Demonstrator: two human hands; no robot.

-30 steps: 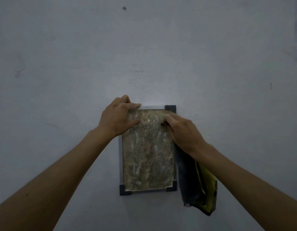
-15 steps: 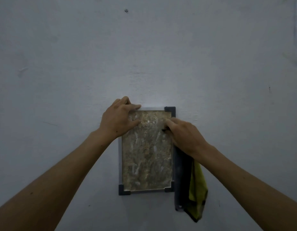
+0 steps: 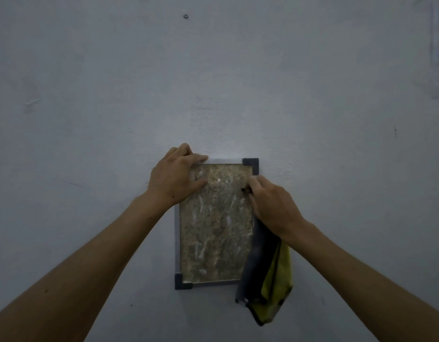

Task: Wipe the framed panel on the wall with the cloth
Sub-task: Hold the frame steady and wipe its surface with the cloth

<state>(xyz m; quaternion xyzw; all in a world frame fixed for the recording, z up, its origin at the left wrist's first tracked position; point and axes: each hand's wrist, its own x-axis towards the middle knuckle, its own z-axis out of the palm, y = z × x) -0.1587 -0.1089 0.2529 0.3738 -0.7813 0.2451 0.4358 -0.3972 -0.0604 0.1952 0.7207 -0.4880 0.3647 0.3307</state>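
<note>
since a second ago the right hand has slid a little down the panel's right side and the hanging cloth has swung in, now covering the frame's lower right corner; left hand hasn't shifted.

right hand fingers are curled round a bunched part of the cloth, knuckles toward the camera, pressing it onto the upper right of the framed panel. only a dark scrap of cloth peeks out by the fingertips, so the contact patch is mostly hidden. rest of the cloth, grey one side and yellow-green the other, dangles loose below the wrist, past the bottom edge of the frame. probably held bunched so the wad gives a firm pad for rubbing while the spare just hangs.

left hand lies on the top left corner, fingers hooked over the top edge, thumb flat on the face, gripping the frame. looks like bracing, so the panel doesn't swing or slip on the wall under the wiping pressure.

panel hangs upright on the wall, low centre of view, mottled brownish face with pale streaks, dark corner pieces visible top right and bottom left. small screw or nail sits high above, well apart.

judgement: wiping is under way, most of the face not yet covered.
</note>
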